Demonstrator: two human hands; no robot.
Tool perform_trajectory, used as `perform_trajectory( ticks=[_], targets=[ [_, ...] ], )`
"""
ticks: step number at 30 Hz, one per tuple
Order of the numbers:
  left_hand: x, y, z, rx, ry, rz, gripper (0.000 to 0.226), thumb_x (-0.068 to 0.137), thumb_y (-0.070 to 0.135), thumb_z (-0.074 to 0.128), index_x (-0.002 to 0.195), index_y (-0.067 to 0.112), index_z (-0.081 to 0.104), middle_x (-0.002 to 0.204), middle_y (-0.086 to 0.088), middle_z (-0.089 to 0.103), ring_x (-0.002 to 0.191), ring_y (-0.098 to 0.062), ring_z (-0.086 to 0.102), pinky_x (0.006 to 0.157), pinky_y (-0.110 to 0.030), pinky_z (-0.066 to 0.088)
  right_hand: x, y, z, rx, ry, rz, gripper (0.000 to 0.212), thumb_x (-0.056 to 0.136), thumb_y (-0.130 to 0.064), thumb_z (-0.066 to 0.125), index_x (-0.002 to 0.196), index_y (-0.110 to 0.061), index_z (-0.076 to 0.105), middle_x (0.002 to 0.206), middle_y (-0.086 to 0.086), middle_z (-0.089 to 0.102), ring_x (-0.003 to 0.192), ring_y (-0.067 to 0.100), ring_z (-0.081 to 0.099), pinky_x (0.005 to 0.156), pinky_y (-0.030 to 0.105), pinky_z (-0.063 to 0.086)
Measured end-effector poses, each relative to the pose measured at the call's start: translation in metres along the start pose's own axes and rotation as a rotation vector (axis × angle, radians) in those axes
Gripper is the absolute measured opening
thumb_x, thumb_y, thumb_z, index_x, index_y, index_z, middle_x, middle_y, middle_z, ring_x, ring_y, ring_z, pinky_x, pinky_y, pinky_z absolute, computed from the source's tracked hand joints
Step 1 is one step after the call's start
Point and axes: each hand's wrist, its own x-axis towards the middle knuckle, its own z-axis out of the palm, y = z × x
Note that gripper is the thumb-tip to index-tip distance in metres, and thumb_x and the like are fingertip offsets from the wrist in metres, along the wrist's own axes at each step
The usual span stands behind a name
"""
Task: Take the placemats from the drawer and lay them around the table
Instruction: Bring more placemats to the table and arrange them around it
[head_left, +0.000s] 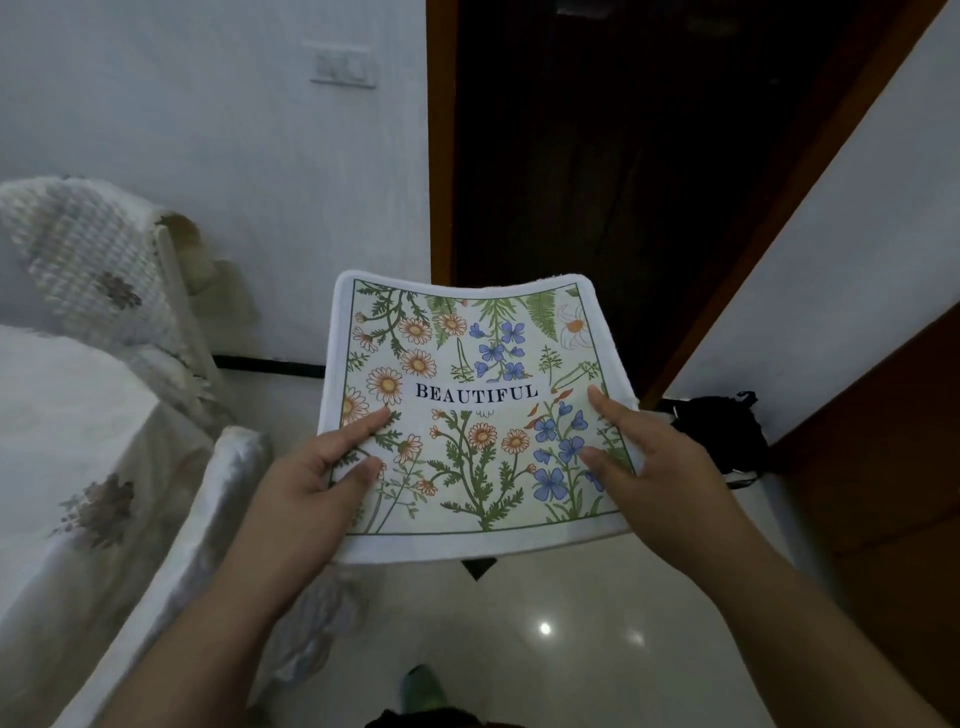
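The placemat (467, 410) is roughly square with rounded corners and a plain white border. A thin dark line frames a printed panel of orange daisies, blue flowers and green ferns on a cream ground. Across the middle, in dark capitals, runs the word "BEAUTIFUL". Its far edge sags in a shallow curve. It is held flat in the air above the pale glossy floor (545, 639), in front of the person.

The left hand (317, 478) grips the mat's edge at nine o'clock, thumb and forefinger lying on the printed face, the other fingers hidden beneath. The right hand (649, 457) grips the edge at three o'clock the same way, thumb and one finger on top.

Beyond the mat at twelve o'clock stands a dark doorway (623, 182) in a brown wooden frame. At nine o'clock a table (78, 441) wears a white cloth with brownish flower marks, and a white chair (218, 509) stands just beside it. A black bundle (722, 431) lies on the floor at three o'clock.
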Motion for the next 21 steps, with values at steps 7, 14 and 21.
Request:
perform_trajectory(
  ticks=[7, 14, 21],
  targets=[
    [0.101, 0.015, -0.024, 0.063, -0.004, 0.002, 0.045, 0.095, 0.014, 0.069, 0.112, 0.055, 0.072, 0.118, 0.032, 0.066, 0.107, 0.000, 0.069, 0.098, -0.036, 0.056, 0.092, -0.025, 0.024, 0.055, -0.004, -0.001, 0.059, 0.095, -0.028, 0.066, 0.147, -0.043, 0.043, 0.126, -0.018, 0.055, 0.107, -0.002, 0.060, 0.078, 0.008, 0.054],
    [0.161, 0.022, -0.054, 0.078, 0.136, 0.005, 0.043, 0.095, 0.014, 0.068, 0.114, 0.053, 0.072, 0.118, 0.036, 0.061, 0.107, 0.008, 0.065, 0.093, -0.022, 0.056, 0.199, -0.055, 0.061, 0.064, -0.111, -0.099, 0.058, 0.094, -0.030, 0.067, 0.146, -0.045, 0.045, 0.123, -0.024, 0.052, 0.113, 0.002, 0.058, 0.090, 0.017, 0.054],
    [0.225, 0.023, -0.078, 0.056, 0.379, -0.069, 0.042, 0.096, 0.015, 0.067, 0.110, 0.053, 0.074, 0.128, 0.023, 0.064, 0.102, -0.005, 0.071, 0.091, -0.033, 0.059, 0.324, -0.086, 0.112, 0.131, -0.311, -0.241, 0.059, 0.095, -0.028, 0.067, 0.146, -0.046, 0.044, 0.119, -0.033, 0.050, 0.112, -0.003, 0.058, 0.088, 0.014, 0.053]
  ],
)
